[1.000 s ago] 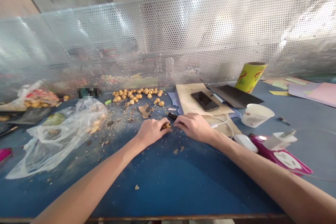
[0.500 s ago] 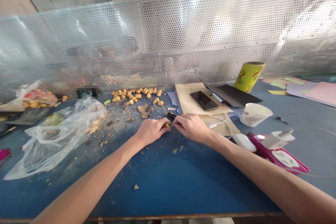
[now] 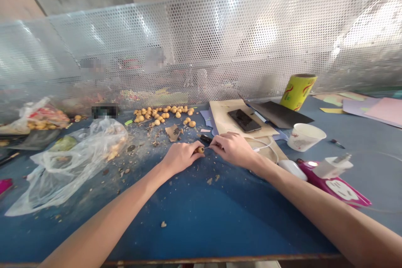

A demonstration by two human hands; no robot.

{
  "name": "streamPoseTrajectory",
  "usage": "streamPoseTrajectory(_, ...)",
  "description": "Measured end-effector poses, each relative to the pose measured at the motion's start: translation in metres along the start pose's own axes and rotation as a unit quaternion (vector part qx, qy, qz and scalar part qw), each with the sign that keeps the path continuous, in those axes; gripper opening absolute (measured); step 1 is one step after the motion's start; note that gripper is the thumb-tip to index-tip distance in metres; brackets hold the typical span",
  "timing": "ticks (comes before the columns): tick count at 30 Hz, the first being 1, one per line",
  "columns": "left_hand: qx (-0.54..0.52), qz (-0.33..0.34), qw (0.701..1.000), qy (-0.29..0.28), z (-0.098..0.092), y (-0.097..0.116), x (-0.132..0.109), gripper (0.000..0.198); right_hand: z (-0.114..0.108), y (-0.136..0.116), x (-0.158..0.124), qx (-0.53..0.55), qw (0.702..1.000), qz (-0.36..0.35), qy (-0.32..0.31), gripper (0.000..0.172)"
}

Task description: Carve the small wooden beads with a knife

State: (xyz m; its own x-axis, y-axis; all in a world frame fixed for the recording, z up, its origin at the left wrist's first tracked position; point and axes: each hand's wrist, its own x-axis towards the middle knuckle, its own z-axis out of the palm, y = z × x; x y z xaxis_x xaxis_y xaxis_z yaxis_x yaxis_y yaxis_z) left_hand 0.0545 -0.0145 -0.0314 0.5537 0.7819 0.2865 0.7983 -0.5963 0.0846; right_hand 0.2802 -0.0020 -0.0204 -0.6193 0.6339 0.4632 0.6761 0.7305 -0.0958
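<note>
My left hand (image 3: 180,158) pinches a small round tan fruit (image 3: 200,150) with a dark hole, above the blue table (image 3: 201,222). Just to its right, my right hand (image 3: 230,147) is closed on a thin tool (image 3: 207,147) whose tip points at the fruit. A black cylindrical object (image 3: 205,138) shows beside the right fingertips; whether it belongs to the tool I cannot tell. Several similar round fruits (image 3: 157,114) lie behind the hands, near a torn brown scrap (image 3: 173,132).
Left lies a clear plastic bag (image 3: 65,167). On the right are a phone (image 3: 244,120) on papers, a paper cup (image 3: 306,137), a yellow roll (image 3: 297,92), a white case (image 3: 292,170) and a magenta power strip (image 3: 342,188). A perforated metal screen (image 3: 201,46) stands behind.
My right hand has moved slightly right and away from the fruit, and more of the thin tool shows between the hands. My left hand is almost unchanged.
</note>
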Motion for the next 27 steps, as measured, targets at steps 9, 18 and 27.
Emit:
streamPoseTrajectory(9,-0.001,-0.005,1.0,-0.003,-0.002,0.001,0.0,0.029,0.002,-0.001,-0.002,-0.022,1.0,0.003,-0.005,0.016)
streamPoseTrajectory(18,0.005,-0.008,1.0,-0.002,0.0,0.001,0.0,0.028,0.003,-0.004,-0.001,-0.023,1.0,-0.004,-0.02,0.014)
streamPoseTrajectory(27,0.031,-0.05,0.998,0.035,0.002,0.007,-0.002,0.03,0.002,-0.025,-0.001,0.032,0.989,0.143,-0.032,0.013)
